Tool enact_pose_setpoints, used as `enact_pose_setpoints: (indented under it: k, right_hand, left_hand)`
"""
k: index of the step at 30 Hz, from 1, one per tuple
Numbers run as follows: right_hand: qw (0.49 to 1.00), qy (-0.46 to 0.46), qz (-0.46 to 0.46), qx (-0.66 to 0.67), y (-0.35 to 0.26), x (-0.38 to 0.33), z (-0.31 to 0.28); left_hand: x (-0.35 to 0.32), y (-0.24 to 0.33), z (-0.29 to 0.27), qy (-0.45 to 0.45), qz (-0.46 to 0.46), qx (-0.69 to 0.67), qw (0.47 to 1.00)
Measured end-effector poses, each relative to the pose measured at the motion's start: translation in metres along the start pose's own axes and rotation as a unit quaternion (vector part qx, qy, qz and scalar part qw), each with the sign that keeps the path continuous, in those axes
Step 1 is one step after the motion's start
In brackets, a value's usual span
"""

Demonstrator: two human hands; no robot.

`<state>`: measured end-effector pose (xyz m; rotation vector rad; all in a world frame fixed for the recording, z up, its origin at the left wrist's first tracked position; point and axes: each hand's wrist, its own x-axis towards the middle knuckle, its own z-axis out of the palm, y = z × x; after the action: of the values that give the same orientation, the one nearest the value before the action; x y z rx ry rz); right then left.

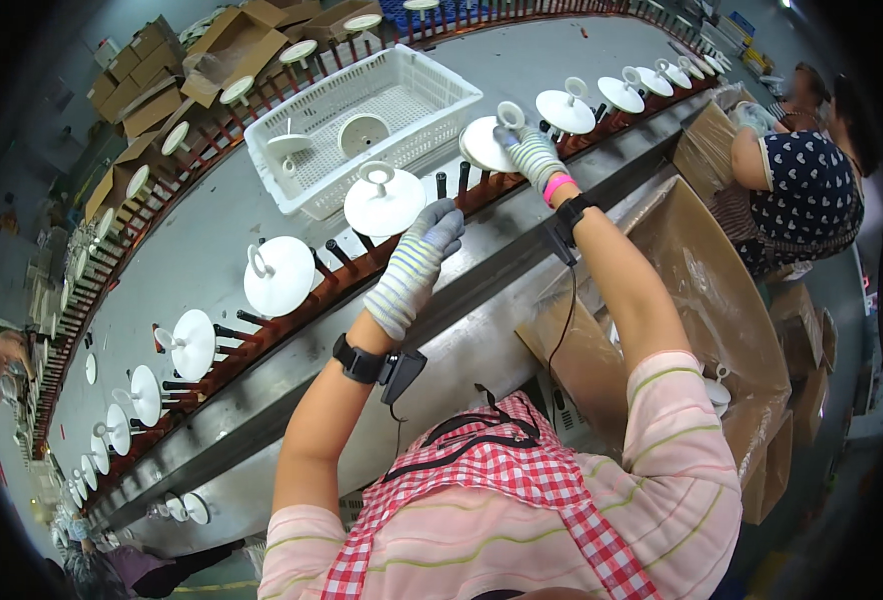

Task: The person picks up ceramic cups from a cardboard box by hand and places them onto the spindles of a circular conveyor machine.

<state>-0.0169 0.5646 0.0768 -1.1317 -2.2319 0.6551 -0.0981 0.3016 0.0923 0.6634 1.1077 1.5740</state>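
My right hand (533,158), in a striped glove with grey fingertips, grips the right side of a white disc with a ring handle (482,146) over the rail of pegs. My left hand (420,258), gloved the same way, has its fingers drawn together beside a bare black peg (442,186); whatever they may hold is hidden. Just beyond the left hand, another white ringed disc (386,203) sits on the rail. Further left stands one more white disc (279,277), tilted on its peg.
A white plastic basket (292,200) holding a couple of discs stands behind the rail. The curved peg conveyor (224,378) carries several more discs. To my right are an open cardboard box (722,300) with a plastic liner and a co-worker in a dark heart-patterned top (810,190).
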Motion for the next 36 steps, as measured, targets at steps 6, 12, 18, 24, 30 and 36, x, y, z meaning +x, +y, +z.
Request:
enact_pose_setpoints:
  k: [6, 12, 18, 24, 30, 36]
  right_hand:
    - [0.988, -0.13, -0.04, -0.072, -0.035, -0.009, 0.015]
    - [0.969, -0.153, -0.193, 0.007, -0.024, -0.023, 0.032]
    - [0.955, -0.213, -0.192, -0.078, -0.057, 0.005, 0.069]
    - [0.974, -0.193, -0.07, -0.096, -0.13, -0.021, 0.068]
    - [0.959, -0.22, -0.164, -0.072, -0.171, -0.043, 0.087]
    - [0.835, -0.432, -0.253, 0.228, -0.164, -0.09, -0.06]
  left_hand:
    - [0.102, 0.009, -0.018, 0.205, 0.118, 0.365, 0.901]
    - [0.156, 0.003, -0.048, 0.162, 0.002, 0.488, 0.857]
    - [0.164, 0.005, -0.065, 0.145, -0.008, 0.676, 0.723]
    - [0.121, 0.008, -0.118, 0.191, 0.059, 0.695, 0.69]
    - [0.079, 0.061, -0.151, 0.18, 0.095, 0.638, 0.743]
    - [-0.065, 0.085, -0.154, 0.267, 0.227, 0.719, 0.6]
